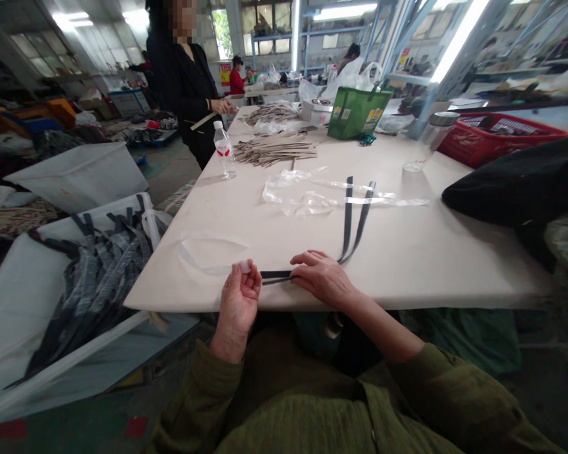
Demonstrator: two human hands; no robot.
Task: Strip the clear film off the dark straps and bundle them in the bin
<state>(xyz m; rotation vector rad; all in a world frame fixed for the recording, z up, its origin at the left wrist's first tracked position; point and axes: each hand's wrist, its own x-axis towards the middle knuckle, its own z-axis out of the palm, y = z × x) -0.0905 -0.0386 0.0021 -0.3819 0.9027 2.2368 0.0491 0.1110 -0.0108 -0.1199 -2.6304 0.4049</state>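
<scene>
A long dark strap [348, 221], folded double, lies on the white table [407, 252] and bends toward the near edge. My right hand [322, 277] rests palm down on its near end, fingers curled and pressing it to the table. My left hand [239, 299], palm up at the table's edge, pinches the end of a thin clear plastic sleeve [208, 255] that loops across the tabletop. The strap's tip sits just right of that pinch.
Crumpled clear plastic [307, 195] lies mid-table, a water bottle [224, 150] and a pile of strips [274, 151] beyond. A green bag [357, 112], a jar [430, 142] and a red basket [497, 135] stand farther back. Left is a bin of dark straps [94, 277]. A person in black [187, 82] stands at the table's far left side.
</scene>
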